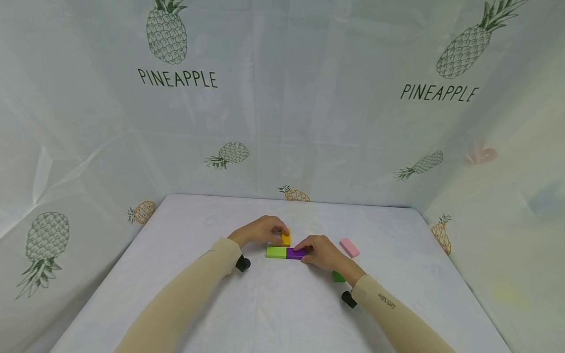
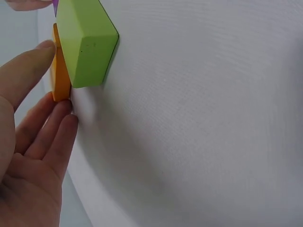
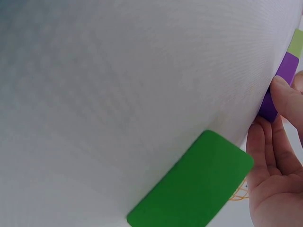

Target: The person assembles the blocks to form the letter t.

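Note:
My left hand (image 1: 264,230) holds a yellow-orange block (image 1: 286,239) between thumb and fingers, just behind a row of two blocks. In that row a light green block (image 1: 276,252) lies end to end with a purple block (image 1: 295,254). The right hand (image 1: 324,252) grips the purple block at its right part, thumb on the near side, as the right wrist view shows. Seen from the left wrist, the orange block (image 2: 60,71) stands close to the light green block (image 2: 87,45); whether they touch I cannot tell.
A dark green block (image 3: 191,182) lies on the table under the right wrist, partly hidden by the arm in the head view. Further right is a pink block (image 1: 349,247). The white table (image 1: 273,314) ends at a pineapple-print curtain (image 1: 309,122).

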Available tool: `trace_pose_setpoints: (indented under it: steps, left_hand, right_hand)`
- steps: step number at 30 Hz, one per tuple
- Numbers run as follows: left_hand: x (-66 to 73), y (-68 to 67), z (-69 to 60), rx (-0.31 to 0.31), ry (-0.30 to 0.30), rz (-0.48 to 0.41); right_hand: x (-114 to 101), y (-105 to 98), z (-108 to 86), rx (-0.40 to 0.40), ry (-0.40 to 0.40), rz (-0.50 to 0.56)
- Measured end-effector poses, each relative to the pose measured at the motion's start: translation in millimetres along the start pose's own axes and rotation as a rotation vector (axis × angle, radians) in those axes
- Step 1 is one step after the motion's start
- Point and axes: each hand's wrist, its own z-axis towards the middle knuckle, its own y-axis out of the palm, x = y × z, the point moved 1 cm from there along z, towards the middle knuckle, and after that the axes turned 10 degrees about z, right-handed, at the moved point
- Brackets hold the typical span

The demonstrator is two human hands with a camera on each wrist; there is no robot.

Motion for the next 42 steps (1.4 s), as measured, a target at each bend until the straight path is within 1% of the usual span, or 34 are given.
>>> trace_pose_setpoints:
  steps: [3, 7, 12, 14, 19, 25, 37, 42]
  left_hand:
    - [0.6, 0.5, 1.2, 0.014, 0.009, 0.001]
    - [3.0, 1.1, 1.4, 0.031, 0.005, -0.005]
    - [5.7, 2.7, 1.2, 0.025, -0.010, 0.038]
    - [6.1, 3.6, 1.7, 0.024, -0.005, 0.058]
    - [4.6, 5.0, 2.7, 0.034, 0.017, 0.076]
    - [1.9, 6.2, 3.5, 0.032, 0.017, 0.085]
    - [3.4, 6.4, 2.9, 0.021, 0.013, 0.091]
    - [3.4, 7.2, 2.4, 0.017, 0.008, 0.075]
  right_hand:
    - [-0.4, 0.0, -0.6, -0.004, 0.000, -0.007]
    - [-0.9, -0.2, -0.9, -0.008, 0.006, -0.021]
    - [-1.9, -0.7, -0.7, -0.006, 0.010, -0.017]
    - [-2.1, -0.9, -0.6, -0.003, 0.008, -0.013]
    - [-2.0, -0.7, -0.4, -0.004, -0.002, -0.004]
    - [-1.4, -0.6, -0.5, -0.002, -0.009, -0.006]
    - [-0.3, -0.6, -1.0, -0.011, -0.009, 0.001]
    - [0.1, -0.4, -0.9, -0.010, -0.011, -0.004]
